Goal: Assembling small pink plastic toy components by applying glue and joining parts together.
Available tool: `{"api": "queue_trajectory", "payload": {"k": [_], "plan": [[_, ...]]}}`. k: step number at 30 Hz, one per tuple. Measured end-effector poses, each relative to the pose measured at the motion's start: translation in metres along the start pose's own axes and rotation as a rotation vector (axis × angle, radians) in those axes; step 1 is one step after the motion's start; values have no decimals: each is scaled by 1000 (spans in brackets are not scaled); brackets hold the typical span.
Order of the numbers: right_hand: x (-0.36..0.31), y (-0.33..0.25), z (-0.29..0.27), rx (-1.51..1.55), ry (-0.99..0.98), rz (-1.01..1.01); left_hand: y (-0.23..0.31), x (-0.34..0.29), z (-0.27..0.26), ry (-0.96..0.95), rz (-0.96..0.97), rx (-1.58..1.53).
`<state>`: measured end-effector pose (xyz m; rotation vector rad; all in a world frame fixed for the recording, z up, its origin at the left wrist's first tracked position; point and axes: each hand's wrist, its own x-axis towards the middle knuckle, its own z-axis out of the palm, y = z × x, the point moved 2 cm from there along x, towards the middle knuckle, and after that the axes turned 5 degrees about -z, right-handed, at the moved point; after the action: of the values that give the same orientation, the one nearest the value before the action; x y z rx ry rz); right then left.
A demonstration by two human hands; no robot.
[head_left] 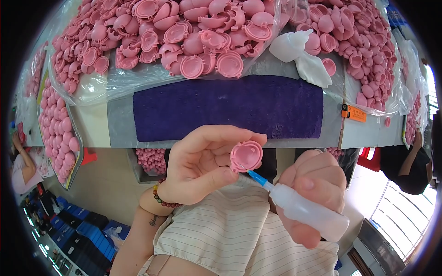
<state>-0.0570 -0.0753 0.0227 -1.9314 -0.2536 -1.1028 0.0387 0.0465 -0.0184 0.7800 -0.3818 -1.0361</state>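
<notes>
Between its thumb and fingertips, my left hand (195,161) pinches a small round pink plastic shell (247,155), its hollow side facing up. My right hand (320,181) is wrapped round a translucent white squeeze bottle (313,212), which tilts up toward the left. The bottle's narrow blue tip (258,178) is at the lower rim of the shell; I cannot tell whether it touches. Both hands are in front of my body, just nearer than the table's edge. Beyond them a dark purple cloth mat (225,108) lies on the table.
Heaps of pink shells (184,41) lie on clear plastic sheeting at the back, with another heap (363,50) at the right. A crumpled white cloth (313,69) lies behind the mat. At left is a tray of pink balls (57,133). Other people's arms (418,140) show at both sides.
</notes>
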Motion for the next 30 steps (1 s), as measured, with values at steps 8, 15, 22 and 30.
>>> {"api": "queue_trajectory", "payload": {"k": [8, 15, 22, 30], "plan": [[1, 2, 5, -44, 6, -35, 1, 1, -1, -29, 4, -7], [3, 5, 9, -54, 80, -73, 1, 0, -2, -68, 31, 24], [2, 6, 9, -106, 132, -114, 4, -3, -2, -10, 27, 17], [2, 6, 11, -162, 101, -139, 8, -2, -6, -33, 170, 292]]}}
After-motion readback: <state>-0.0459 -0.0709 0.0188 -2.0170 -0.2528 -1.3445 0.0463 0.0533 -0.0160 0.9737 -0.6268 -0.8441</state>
